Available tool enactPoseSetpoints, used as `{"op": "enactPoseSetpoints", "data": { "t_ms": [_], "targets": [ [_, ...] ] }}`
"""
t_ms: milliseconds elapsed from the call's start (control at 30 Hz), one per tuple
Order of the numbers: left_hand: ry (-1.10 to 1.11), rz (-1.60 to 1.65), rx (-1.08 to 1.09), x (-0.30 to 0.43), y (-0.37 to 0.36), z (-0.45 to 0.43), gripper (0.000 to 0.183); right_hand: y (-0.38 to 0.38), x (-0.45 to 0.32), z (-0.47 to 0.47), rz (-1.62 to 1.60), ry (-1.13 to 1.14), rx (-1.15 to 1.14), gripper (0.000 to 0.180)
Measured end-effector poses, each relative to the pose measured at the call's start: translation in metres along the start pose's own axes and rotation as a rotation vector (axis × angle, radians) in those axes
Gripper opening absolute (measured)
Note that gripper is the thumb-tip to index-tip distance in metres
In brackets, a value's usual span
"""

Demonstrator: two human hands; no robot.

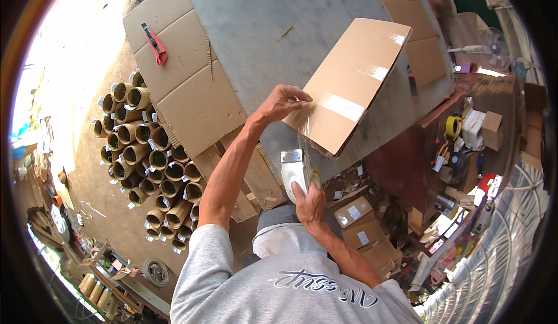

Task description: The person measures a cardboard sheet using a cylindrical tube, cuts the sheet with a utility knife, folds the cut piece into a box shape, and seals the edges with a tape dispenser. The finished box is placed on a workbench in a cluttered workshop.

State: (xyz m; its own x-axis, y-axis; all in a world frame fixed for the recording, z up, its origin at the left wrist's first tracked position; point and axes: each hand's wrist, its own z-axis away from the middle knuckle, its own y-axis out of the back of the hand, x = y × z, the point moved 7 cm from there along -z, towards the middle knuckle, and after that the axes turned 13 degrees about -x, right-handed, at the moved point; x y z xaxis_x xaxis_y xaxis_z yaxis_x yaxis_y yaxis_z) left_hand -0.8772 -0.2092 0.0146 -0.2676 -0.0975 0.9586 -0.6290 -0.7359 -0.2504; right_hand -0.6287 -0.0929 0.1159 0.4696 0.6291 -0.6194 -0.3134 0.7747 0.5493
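A flat, closed cardboard carton [348, 79] with strips of clear tape lies at an angle over the grey tabletop [261, 31]. At its left edge my left hand [288, 101] has bent fingers and thumb close together, touching the carton near a strip of clear tape; whether they pinch it cannot be told. Below the carton's near end, my right hand [310, 202] is closed around a pale handheld tape dispenser [294, 167] with a metal front edge. Clear tape hangs between the carton's near end and the dispenser.
A red and black utility knife [154, 45] lies on a flattened cardboard sheet [187, 92] at the left. Many cardboard tubes [135, 154] stand on the floor beyond it. Opened cartons [362, 228] sit below the table's near right edge. A reddish cabinet [401, 171] borders the right.
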Motion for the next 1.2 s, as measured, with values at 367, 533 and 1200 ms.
{"op": "enactPoseSetpoints", "data": {
  "t_ms": [367,533,1200],
  "targets": [
    [-0.145,-0.618,0.428,-0.021,-0.019,-0.009,0.073,-0.007,0.020,-0.006,0.006,0.018,0.031,0.050],
    [0.161,-0.516,0.247,-0.002,-0.011,-0.027,0.052,-0.002,0.027,-0.009,0.094,0.002,0.020,0.053],
    [0.268,-0.963,-0.183,0.090,-0.150,-0.025,0.124,0.075,0.092,0.033,0.441,0.371,0.160,0.038]
  ]
}}
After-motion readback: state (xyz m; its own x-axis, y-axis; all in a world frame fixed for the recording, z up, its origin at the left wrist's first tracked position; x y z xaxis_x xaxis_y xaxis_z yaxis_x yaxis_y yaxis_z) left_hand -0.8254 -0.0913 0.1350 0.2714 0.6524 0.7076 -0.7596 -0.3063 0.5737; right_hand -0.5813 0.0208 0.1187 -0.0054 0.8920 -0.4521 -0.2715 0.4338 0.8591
